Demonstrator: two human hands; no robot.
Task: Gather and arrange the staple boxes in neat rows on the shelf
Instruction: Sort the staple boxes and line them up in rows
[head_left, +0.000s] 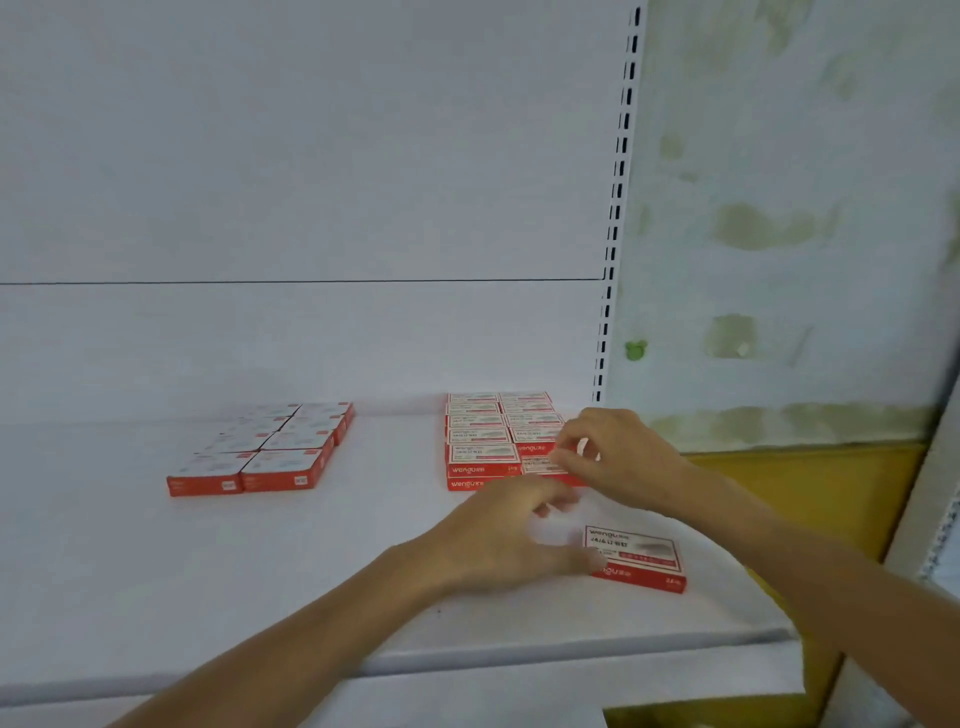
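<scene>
My right fingertips (563, 460) pinch a staple box (540, 465) at the front right corner of the stacked rows (483, 441); my right hand (618, 457) arches over it; my left hand (509, 535) lies lower, fingers curled and blurred, so I cannot tell whether they grip anything; its thumb touches a loose box (636, 558) lying flat near the shelf (311, 571) front; well apart to the left sits another group of boxes (265, 449).
</scene>
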